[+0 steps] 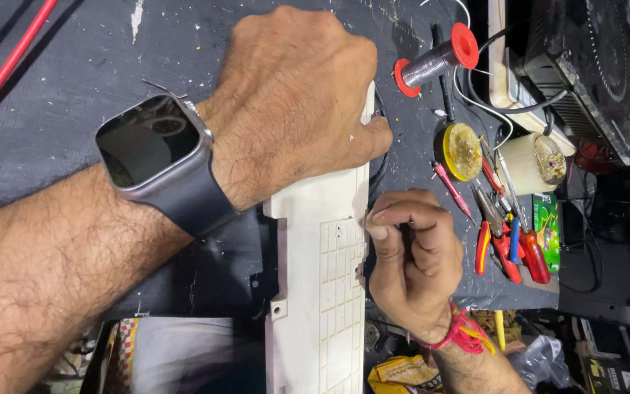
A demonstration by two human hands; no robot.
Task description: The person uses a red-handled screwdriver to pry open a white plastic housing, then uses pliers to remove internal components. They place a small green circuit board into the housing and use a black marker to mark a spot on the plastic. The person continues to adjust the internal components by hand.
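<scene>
Left hand point(293, 95): rests knuckles-up on the upper end of the long off-white ribbed plastic panel point(326, 292), thumb at the panel's right edge.
Left wrist: carries a dark rectangular smartwatch on a black band point(156, 149).
Right hand point(410, 255): curled into a loose fist just beside the panel's right edge, fingertips pinched together; what they pinch is too small to tell.
Right wrist: wrapped in red thread point(461, 335).
Work surface: dark grey mat point(52, 109).
Near right hand: red-handled pliers and screwdrivers point(508, 248), a red-ended spool of solder wire point(435, 58), a round yellow tin point(462, 151).
</scene>
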